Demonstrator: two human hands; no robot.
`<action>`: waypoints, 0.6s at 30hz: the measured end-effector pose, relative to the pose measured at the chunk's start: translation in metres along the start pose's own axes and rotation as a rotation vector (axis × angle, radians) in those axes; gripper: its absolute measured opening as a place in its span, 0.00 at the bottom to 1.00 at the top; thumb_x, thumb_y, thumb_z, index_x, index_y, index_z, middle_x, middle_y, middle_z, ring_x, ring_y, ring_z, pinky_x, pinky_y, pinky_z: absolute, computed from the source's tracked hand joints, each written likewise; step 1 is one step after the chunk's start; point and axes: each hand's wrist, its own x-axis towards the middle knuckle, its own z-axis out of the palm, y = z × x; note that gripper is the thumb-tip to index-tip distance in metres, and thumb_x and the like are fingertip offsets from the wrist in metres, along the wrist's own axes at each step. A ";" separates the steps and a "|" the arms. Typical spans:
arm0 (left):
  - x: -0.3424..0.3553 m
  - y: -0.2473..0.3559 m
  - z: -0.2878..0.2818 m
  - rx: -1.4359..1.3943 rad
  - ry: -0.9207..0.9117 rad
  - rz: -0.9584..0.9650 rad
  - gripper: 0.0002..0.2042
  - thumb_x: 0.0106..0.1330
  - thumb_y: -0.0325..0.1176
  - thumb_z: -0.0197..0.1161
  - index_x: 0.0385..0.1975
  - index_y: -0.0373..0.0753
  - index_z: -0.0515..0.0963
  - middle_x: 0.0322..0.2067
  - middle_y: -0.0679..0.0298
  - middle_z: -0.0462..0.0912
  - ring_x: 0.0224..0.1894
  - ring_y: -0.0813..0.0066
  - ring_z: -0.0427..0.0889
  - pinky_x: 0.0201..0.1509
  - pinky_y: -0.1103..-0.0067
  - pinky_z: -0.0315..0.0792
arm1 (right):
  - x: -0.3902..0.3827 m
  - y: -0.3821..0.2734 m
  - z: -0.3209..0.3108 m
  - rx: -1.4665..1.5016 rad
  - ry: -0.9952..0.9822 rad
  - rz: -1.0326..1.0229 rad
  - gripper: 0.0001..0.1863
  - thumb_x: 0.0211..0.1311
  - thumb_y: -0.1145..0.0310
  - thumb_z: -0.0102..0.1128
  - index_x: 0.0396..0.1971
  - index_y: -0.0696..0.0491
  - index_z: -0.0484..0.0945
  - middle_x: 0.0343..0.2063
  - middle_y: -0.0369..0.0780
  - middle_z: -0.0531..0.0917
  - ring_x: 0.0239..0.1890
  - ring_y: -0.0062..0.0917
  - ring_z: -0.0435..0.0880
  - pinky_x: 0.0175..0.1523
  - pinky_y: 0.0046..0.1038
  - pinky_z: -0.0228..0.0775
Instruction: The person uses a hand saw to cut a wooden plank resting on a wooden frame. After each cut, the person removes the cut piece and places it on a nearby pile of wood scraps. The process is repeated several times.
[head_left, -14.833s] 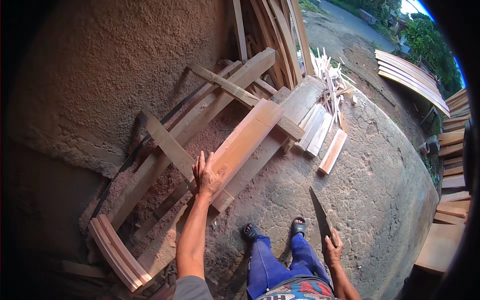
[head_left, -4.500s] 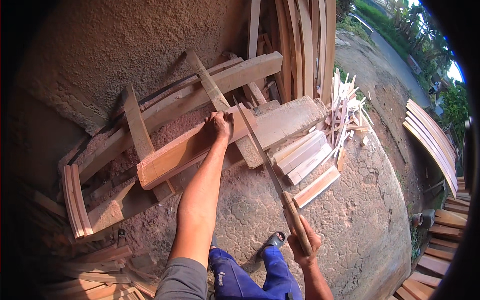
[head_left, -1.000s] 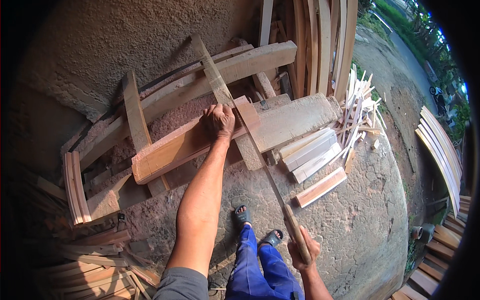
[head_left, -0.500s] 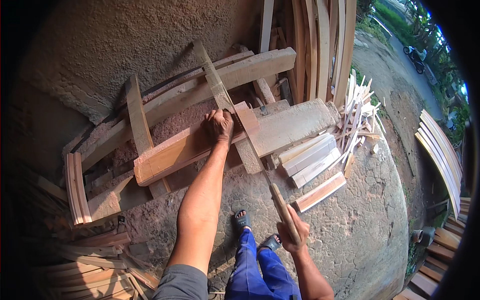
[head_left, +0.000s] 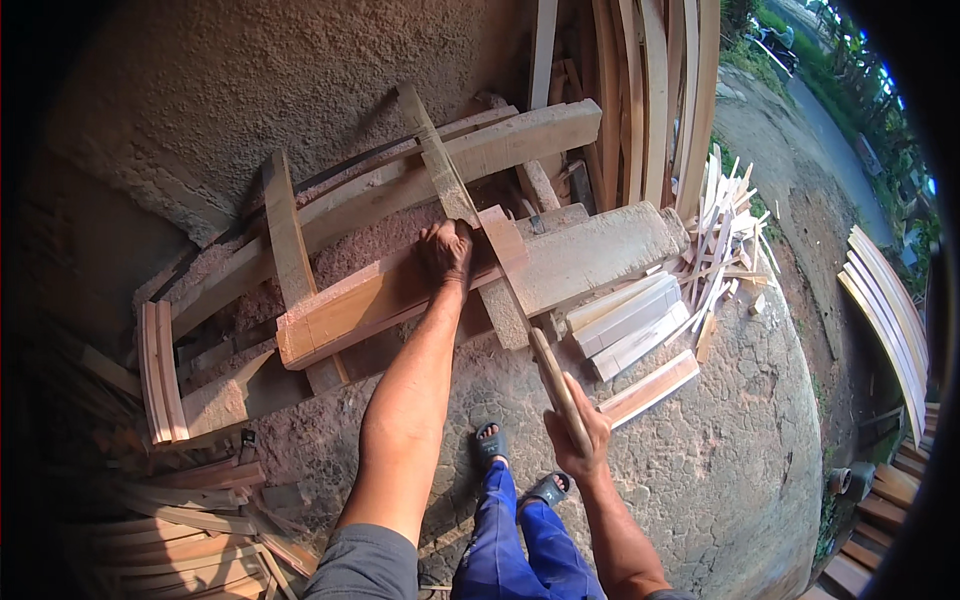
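Observation:
My left hand [head_left: 448, 248] is closed over a reddish-orange board [head_left: 350, 310], pressing near its right end. The board lies across crossbars [head_left: 292, 240] of a dusty timber frame. Just right of those fingers, a long saw blade [head_left: 511, 294] crosses the board; whether it sits in a cut I cannot tell. My right hand [head_left: 578, 435] grips the saw's long wooden handle [head_left: 553, 378] below the board. Behind the board is a thick pale beam [head_left: 590, 245].
A rough wall [head_left: 280, 70] backs the frame, with long curved planks [head_left: 650, 110] upright beside it. Offcuts [head_left: 720, 230] and short boards [head_left: 645, 385] lie rightward on cracked concrete [head_left: 740, 450]. More stacked wood [head_left: 170, 540] is lower left; curved strips [head_left: 880, 320] stand far right.
My right hand and saw have slid up and forward across the board over the last second; my left hand stays gripping it. Earlier, the saw was held down by my leg.

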 end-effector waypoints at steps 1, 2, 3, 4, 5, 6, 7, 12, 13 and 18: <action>0.000 -0.020 0.009 -0.061 0.128 0.016 0.16 0.64 0.43 0.53 0.22 0.39 0.80 0.31 0.55 0.84 0.38 0.50 0.81 0.44 0.56 0.73 | 0.038 -0.010 0.018 0.037 -0.027 -0.009 0.31 0.55 0.75 0.69 0.61 0.62 0.74 0.47 0.53 0.85 0.37 0.39 0.89 0.42 0.29 0.80; 0.002 -0.049 0.012 -0.105 0.260 0.041 0.16 0.63 0.44 0.53 0.23 0.40 0.81 0.32 0.55 0.84 0.38 0.50 0.81 0.44 0.55 0.73 | 0.052 -0.021 0.030 0.079 -0.068 -0.007 0.31 0.55 0.74 0.71 0.61 0.62 0.74 0.51 0.53 0.84 0.40 0.40 0.90 0.42 0.29 0.81; -0.012 0.023 0.011 -0.230 0.004 -0.010 0.16 0.63 0.44 0.53 0.23 0.40 0.81 0.32 0.55 0.84 0.38 0.50 0.80 0.44 0.55 0.72 | 0.041 0.003 0.003 -0.072 -0.024 0.017 0.31 0.55 0.74 0.71 0.61 0.61 0.74 0.51 0.53 0.84 0.39 0.40 0.90 0.42 0.29 0.81; -0.016 0.063 -0.008 -0.305 -0.218 -0.053 0.16 0.62 0.44 0.53 0.23 0.40 0.81 0.32 0.55 0.84 0.38 0.50 0.80 0.44 0.55 0.72 | 0.017 0.012 -0.023 -0.177 -0.004 0.013 0.31 0.55 0.74 0.71 0.61 0.61 0.74 0.51 0.53 0.83 0.39 0.40 0.90 0.42 0.29 0.81; -0.012 0.059 -0.024 -0.122 -0.128 -0.017 0.16 0.63 0.44 0.53 0.23 0.40 0.81 0.30 0.56 0.84 0.36 0.51 0.80 0.44 0.57 0.72 | -0.007 0.012 -0.032 -0.210 -0.019 -0.028 0.31 0.55 0.73 0.70 0.61 0.61 0.74 0.51 0.53 0.83 0.39 0.39 0.90 0.42 0.29 0.81; -0.008 0.050 -0.040 -0.170 -0.095 -0.052 0.16 0.63 0.43 0.53 0.22 0.40 0.80 0.30 0.57 0.84 0.36 0.51 0.80 0.44 0.57 0.72 | -0.050 0.005 -0.048 -0.250 -0.061 -0.063 0.30 0.56 0.71 0.70 0.59 0.62 0.75 0.49 0.54 0.84 0.37 0.40 0.90 0.40 0.31 0.82; -0.005 0.049 -0.050 -0.181 -0.085 -0.057 0.16 0.64 0.43 0.52 0.22 0.40 0.80 0.30 0.56 0.84 0.35 0.50 0.81 0.43 0.58 0.73 | -0.097 -0.002 -0.065 -0.251 -0.062 -0.032 0.28 0.56 0.70 0.68 0.58 0.61 0.76 0.43 0.51 0.87 0.37 0.39 0.90 0.40 0.32 0.82; -0.015 0.060 -0.048 -0.132 -0.082 -0.032 0.16 0.64 0.43 0.52 0.22 0.40 0.80 0.30 0.56 0.85 0.35 0.51 0.81 0.43 0.58 0.74 | -0.094 0.011 -0.054 -0.284 0.000 -0.095 0.28 0.55 0.70 0.69 0.56 0.66 0.76 0.42 0.55 0.86 0.29 0.38 0.90 0.31 0.30 0.80; -0.012 0.058 -0.042 -0.087 -0.055 -0.020 0.16 0.64 0.43 0.52 0.22 0.41 0.80 0.31 0.58 0.85 0.37 0.52 0.81 0.45 0.57 0.74 | -0.052 0.017 -0.033 -0.269 -0.005 -0.088 0.28 0.55 0.73 0.69 0.57 0.64 0.76 0.46 0.55 0.85 0.32 0.39 0.90 0.35 0.30 0.81; -0.009 0.023 -0.027 -0.080 0.034 0.002 0.15 0.62 0.43 0.54 0.21 0.41 0.80 0.30 0.58 0.85 0.38 0.52 0.81 0.46 0.56 0.73 | -0.005 0.002 -0.013 -0.114 -0.043 0.026 0.30 0.56 0.75 0.69 0.60 0.61 0.74 0.49 0.53 0.84 0.40 0.39 0.90 0.42 0.29 0.81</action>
